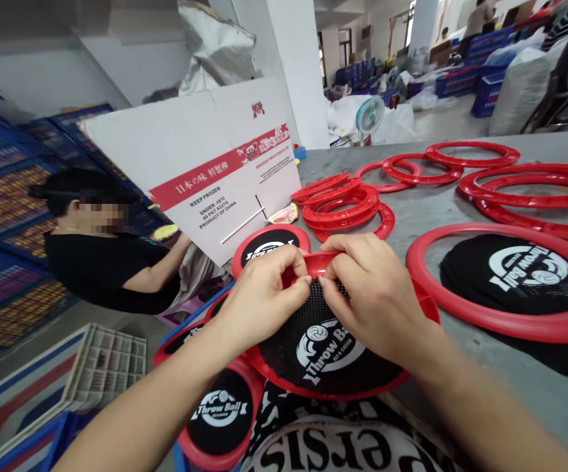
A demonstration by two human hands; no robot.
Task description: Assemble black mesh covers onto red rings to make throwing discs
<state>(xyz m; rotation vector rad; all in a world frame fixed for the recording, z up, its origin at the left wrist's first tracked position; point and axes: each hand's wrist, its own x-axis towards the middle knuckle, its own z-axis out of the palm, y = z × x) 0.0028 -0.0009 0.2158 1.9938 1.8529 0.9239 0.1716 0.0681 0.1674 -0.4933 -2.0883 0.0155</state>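
Note:
A red-rimmed disc with black "Throw Ball" mesh rests against my lap at the table's edge. Both hands meet at its far rim. My left hand is closed, thumb and fingertips pinching the mesh edge against the red rim. Close beside it, my right hand pinches the same edge, its fingers curled over the rim. The hands hide part of the far rim. To the right, a red ring lies around a loose black printed mesh piece.
Several red rings lie on the grey table. Finished-looking discs sit in a blue crate at lower left. A white carton stands upright beyond them. A person in black sits at left, near stacked crates.

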